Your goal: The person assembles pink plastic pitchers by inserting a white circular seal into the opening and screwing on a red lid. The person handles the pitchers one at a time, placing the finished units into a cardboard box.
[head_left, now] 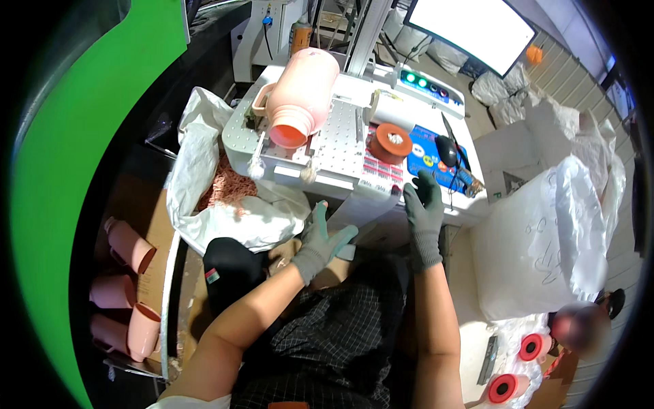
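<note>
My left hand (323,240), in a grey glove with a pale teal palm, is held above my lap with thumb and fingers apart and nothing in it. My right hand (425,215), gloved in grey with darker fingertips, is at the front edge of the white worktable (344,170). Its fingers are spread and appear to hold nothing. A pink jug (303,95) with a side handle lies on the table's perforated plate (340,129), its open mouth toward me. To its right are a reddish-brown roll (391,143) and a white cylinder (392,111).
A white sack (197,129) of pinkish shreds stands left of the table. Several pink jugs (129,249) sit in a box at lower left. A black mouse (446,150), control box (429,88) and monitor (473,27) are at the back right. A large white sack (531,252) stands right.
</note>
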Motion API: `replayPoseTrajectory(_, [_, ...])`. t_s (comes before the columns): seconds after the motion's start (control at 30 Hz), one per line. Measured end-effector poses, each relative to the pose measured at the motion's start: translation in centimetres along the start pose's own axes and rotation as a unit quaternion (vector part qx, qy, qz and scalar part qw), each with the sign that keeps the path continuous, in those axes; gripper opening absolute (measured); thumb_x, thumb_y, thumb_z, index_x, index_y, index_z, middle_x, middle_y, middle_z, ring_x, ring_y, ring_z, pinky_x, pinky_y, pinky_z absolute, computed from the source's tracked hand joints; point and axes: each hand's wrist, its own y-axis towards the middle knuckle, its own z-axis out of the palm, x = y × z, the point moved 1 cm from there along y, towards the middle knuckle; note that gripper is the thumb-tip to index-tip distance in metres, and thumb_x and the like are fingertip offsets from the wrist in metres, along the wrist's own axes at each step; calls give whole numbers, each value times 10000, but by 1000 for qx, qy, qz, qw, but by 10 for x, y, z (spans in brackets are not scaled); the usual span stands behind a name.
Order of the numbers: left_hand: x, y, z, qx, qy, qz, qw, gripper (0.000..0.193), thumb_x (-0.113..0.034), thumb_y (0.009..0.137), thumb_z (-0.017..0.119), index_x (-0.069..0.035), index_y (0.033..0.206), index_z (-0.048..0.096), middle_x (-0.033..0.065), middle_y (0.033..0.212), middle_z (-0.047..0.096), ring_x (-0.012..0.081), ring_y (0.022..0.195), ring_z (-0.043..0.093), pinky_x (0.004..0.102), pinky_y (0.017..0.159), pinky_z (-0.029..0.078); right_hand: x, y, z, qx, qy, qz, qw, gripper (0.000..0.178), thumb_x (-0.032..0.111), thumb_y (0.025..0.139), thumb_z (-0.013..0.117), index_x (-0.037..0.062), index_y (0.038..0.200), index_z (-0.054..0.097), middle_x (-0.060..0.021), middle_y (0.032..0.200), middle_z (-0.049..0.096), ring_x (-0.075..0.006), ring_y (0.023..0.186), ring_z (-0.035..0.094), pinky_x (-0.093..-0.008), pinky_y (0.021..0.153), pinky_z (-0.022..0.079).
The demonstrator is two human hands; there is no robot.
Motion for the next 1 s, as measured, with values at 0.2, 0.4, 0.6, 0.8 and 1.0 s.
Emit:
replayPoseTrajectory(0.2, [52,59,52,64,-267,-41,961,702,-225,820,886,8,1351,490,116,1245,606,182,1088,580,333,891,518,9,88,56,-7,-447,-187,875,1043,524,744,886,-24,1510,436,-263,1436,536,-413,1341,518,-493,1141,393])
replayPoseTrajectory(0.4, [11,32,18,113,-9,34,993,171,-202,897,800,-47,959,765,102,846,695,256,797,618,383,776,515,-12,107,69,13,-445,-142,884,926,525,705,902,18,1391,544,-207,1315,599,-374,1253,558,-481,1082,424])
replayPoseTrajectory(0.6, [13,-4,21,46,-18,148,988,188,-207,901,775,-27,939,738,148,854,649,353,847,606,444,807,505,14,119,75,-29,-349,-83,933,714,471,695,925,24,1165,625,-181,1152,633,-348,1120,591,-476,1027,434])
replayPoseTrajectory(0.8, [13,-89,3,20,13,125,992,232,-226,896,797,-11,867,715,152,793,625,365,802,602,453,730,479,-10,93,69,-32,-399,-142,905,680,462,681,935,70,1145,630,-151,1111,620,-334,1096,574,-467,992,439])
replayPoseTrajectory(1.0, [25,-137,-6,85,45,54,994,208,-238,893,786,-39,925,737,126,912,712,359,871,662,469,799,516,-9,94,67,-23,-446,-179,877,671,470,702,924,74,1154,626,-150,1131,608,-348,1112,559,-471,983,439])
